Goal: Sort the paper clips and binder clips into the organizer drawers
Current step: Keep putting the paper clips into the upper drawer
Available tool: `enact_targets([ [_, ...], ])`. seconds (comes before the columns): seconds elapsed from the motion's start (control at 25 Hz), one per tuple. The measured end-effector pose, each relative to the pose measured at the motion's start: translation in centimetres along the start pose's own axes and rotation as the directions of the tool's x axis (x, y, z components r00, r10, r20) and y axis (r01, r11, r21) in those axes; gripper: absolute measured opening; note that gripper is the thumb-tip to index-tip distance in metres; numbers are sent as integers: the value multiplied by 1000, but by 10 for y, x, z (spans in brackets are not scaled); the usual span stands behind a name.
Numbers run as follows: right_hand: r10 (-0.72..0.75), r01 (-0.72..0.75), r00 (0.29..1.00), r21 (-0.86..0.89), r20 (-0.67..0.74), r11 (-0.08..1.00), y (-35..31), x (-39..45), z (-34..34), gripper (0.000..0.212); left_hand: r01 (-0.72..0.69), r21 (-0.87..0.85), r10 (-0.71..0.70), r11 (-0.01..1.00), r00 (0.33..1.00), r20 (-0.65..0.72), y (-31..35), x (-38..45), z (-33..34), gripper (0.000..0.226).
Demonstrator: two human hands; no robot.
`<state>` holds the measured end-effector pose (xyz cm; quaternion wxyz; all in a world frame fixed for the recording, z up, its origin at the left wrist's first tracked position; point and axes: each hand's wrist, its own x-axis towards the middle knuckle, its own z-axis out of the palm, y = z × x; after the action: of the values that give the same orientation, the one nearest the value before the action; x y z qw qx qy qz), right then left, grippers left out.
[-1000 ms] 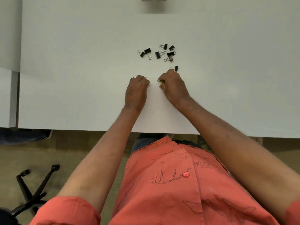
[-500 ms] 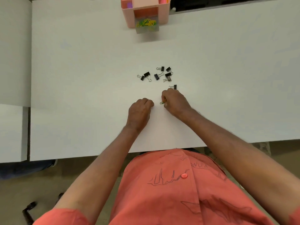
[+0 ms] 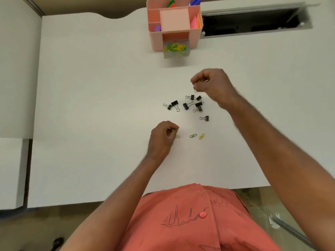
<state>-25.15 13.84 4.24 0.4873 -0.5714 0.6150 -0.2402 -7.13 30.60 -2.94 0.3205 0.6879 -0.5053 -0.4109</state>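
A pink organizer (image 3: 194, 36) stands at the table's far edge, its clear drawer (image 3: 176, 53) pulled out and holding yellow and green paper clips (image 3: 175, 47). Several black binder clips (image 3: 186, 105) lie scattered mid-table. My right hand (image 3: 212, 86) hovers just beyond them, fingers pinched on paper clips, one dangling. My left hand (image 3: 161, 136) rests nearer me, pinching a paper clip at its fingertips. A green paper clip (image 3: 193, 136) and a yellow paper clip (image 3: 201, 136) lie loose to its right, another yellow one (image 3: 177, 136) beside the fingers.
The white table (image 3: 90, 105) has a curved far edge and a cable slot (image 3: 253, 22) at the far right. The organizer's top compartments hold coloured notes and small items. A second white surface (image 3: 12, 171) adjoins on the left.
My right hand has lifted from the table with paper clips and moved away from me toward the organizer. The view has tilted up, revealing the organizer. The left hand stays low.
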Motion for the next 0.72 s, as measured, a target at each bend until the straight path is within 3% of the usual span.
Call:
enact_targets([
  [0.16,-234,206,959,-177,-157,963,-62,83,11,21,90,-159,-99,983,994,-48,18,30,-17,15],
  [0.36,-284,222,958,-513,-45,829,-64,146,37,39,41,-204,-67,978,990,-123,48,82,-38,17],
  [0.48,-267,226,963,-473,-21,852,-52,155,37,34,-15,-198,-16,980,988,-155,64,121,-50,16],
  [0.72,-284,226,916,-219,-284,949,-22,105,24,22,-135,-90,117,987,977,-180,96,227,-51,17],
])
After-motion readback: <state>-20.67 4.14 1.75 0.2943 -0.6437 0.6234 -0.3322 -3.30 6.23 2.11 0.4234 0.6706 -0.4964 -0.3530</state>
